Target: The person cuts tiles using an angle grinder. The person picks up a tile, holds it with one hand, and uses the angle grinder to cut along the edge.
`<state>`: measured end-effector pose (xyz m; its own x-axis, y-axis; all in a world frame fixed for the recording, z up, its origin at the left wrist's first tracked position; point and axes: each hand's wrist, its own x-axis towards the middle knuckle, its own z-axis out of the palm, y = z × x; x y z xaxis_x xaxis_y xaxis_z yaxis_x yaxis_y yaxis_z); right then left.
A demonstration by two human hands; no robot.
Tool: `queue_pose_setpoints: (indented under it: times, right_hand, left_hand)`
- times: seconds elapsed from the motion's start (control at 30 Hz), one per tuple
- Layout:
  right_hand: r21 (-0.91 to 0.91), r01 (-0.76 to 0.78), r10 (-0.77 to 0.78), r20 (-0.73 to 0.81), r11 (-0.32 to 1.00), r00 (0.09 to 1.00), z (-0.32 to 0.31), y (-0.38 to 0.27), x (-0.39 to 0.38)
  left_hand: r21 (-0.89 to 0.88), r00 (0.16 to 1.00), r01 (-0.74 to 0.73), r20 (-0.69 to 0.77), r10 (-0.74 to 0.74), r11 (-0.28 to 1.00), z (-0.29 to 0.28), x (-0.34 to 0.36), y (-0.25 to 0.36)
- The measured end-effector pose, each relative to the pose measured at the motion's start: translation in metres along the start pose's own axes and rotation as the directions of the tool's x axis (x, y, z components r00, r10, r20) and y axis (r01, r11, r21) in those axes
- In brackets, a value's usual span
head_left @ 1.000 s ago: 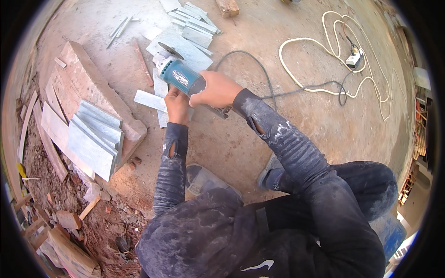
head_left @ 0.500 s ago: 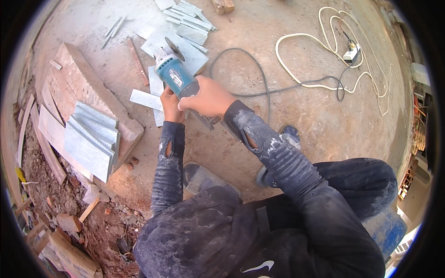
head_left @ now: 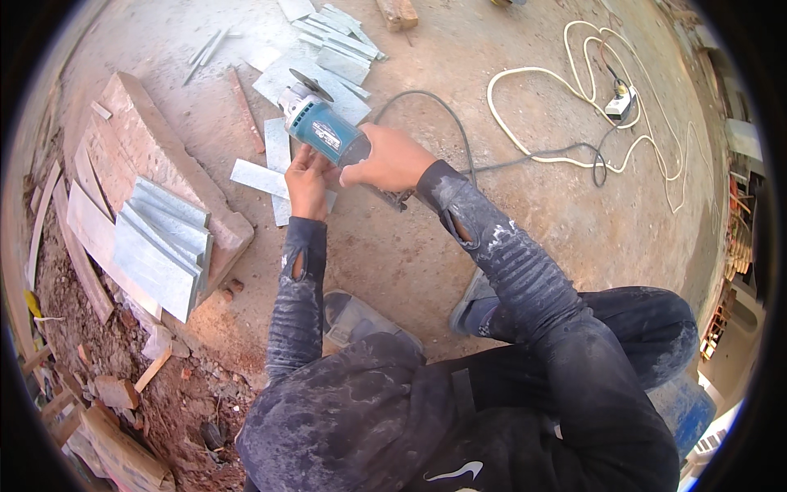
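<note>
A teal angle grinder (head_left: pixel 321 131) is held above several grey stone tiles, its round disc (head_left: pixel 311 84) at the far end. My right hand (head_left: pixel 392 161) wraps round the dark rear end of its body. Close beside it, my left hand (head_left: pixel 307 185) has its fingers curled up against the near side of the grinder, partly hidden by it. Under and beside the left hand lie two crossed narrow tile strips (head_left: pixel 256 176). Beyond the disc is a broad flat tile (head_left: pixel 344 102), next to a scattered pile of tile strips (head_left: pixel 336 37).
At left, a concrete slab (head_left: pixel 168 156) has a fanned stack of tiles (head_left: pixel 160 250) leaning on it. A dark cord (head_left: pixel 455 115) runs right to a white socket block (head_left: pixel 620 102) and a looped white cable (head_left: pixel 496 102). Rubble (head_left: pixel 197 385) lies lower left.
The grinder and my right hand have shifted slightly right and down, the grinder tilting more sideways. More of my left hand's fingers now shows. My right-side foot has shifted.
</note>
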<state>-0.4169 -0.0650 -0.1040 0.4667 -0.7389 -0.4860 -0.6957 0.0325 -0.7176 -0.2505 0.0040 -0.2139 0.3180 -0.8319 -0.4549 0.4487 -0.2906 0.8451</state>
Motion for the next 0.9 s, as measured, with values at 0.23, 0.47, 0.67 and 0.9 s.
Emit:
queue_pose_setpoints:
  times: [0.23, 0.47, 0.67, 0.9]
  right_hand:
    - [0.175, -0.092, 0.093, 0.0, 0.98, 0.996, 0.013, -0.002, -0.036]
    - [0.23, -0.04, 0.053, -0.051, 0.972, 0.997, 0.019, -0.01, 0.005]
    - [0.097, 0.015, -0.011, -0.033, 0.995, 0.999, 0.002, -0.005, 0.034]
    - [0.104, 0.068, -0.079, 0.105, 0.992, 0.991, -0.026, 0.02, 0.002]
  left_hand:
    - [-0.031, 0.999, 0.032, -0.026, -0.033, 0.999, 0.005, -0.003, 0.003]
    - [-0.033, 1.0, -0.016, 0.012, 0.017, 0.999, -0.005, 0.004, -0.008]
    - [0.033, 0.999, 0.045, -0.02, -0.044, 0.998, 0.002, 0.0, 0.003]
    - [0.074, 1.0, 0.015, -0.02, -0.014, 0.997, 0.006, -0.005, 0.009]
